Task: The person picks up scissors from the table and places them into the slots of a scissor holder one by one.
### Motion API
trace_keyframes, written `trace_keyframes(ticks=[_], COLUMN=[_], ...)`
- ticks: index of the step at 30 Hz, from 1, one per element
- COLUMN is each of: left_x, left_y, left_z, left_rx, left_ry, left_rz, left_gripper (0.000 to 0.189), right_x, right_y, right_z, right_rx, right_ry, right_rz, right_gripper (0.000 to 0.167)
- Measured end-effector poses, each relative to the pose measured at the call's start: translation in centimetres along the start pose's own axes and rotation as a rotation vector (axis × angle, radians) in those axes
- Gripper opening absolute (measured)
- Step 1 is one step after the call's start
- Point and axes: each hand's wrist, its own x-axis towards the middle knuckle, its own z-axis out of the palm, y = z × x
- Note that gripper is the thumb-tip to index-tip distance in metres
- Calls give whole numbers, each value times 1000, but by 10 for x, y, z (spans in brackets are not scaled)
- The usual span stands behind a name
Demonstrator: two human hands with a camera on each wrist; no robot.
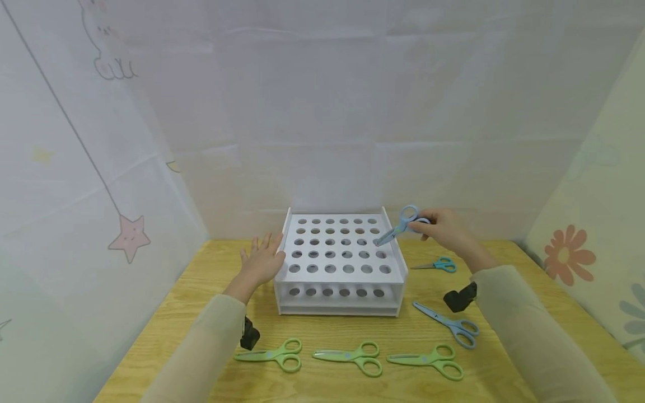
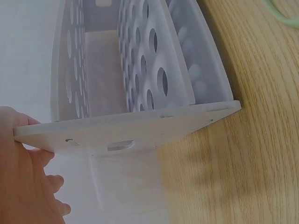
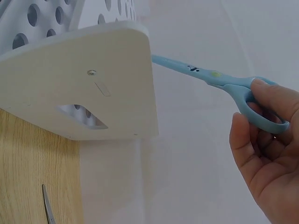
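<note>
My right hand (image 1: 445, 228) pinches light blue scissors (image 1: 405, 222) by one handle loop. Their blades slant down toward the right side of a white rack (image 1: 330, 281) with rows of round holes; in the head view the tip overlaps a hole in the right column, and whether it is inside I cannot tell. In the right wrist view the rack's side panel (image 3: 117, 84) hides the tip of the scissors (image 3: 219, 77). My left hand (image 1: 262, 262) holds the rack's left side panel (image 2: 93, 135) at its edge, thumb on one side and fingers on the other.
Three green scissors (image 1: 347, 355) lie along the front of the wooden table (image 1: 191, 291). Right of the rack are another pair of blue scissors (image 1: 448, 322) and small teal-handled scissors (image 1: 437, 265). A pale cloth backdrop (image 1: 327, 112) hangs behind and at both sides.
</note>
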Motion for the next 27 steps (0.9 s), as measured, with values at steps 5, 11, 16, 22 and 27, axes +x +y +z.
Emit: trace_keyframes(ticks=[5,11,16,22,27], left_x=[1,1,2,2,2], left_y=[-1,-1,-2,-2,-3], left_z=[1,1,1,2,2], left_rx=[0,-13,-8,8,15], left_ry=[-2,-6,-4,-4,-4], left_rz=[0,2,3,6,2], left_gripper=[56,56,56,56,56], right_x=[2,3,5,8,10], right_y=[0,-1,-1,3,4], right_z=[3,5,8,15,19], right_rx=[25,8,-31,-4,32], right_ry=[-19,-40,-50,-57,-60], right_rz=[-18,-39,-60,-65,-67], right_gripper=[31,28,23,21,20])
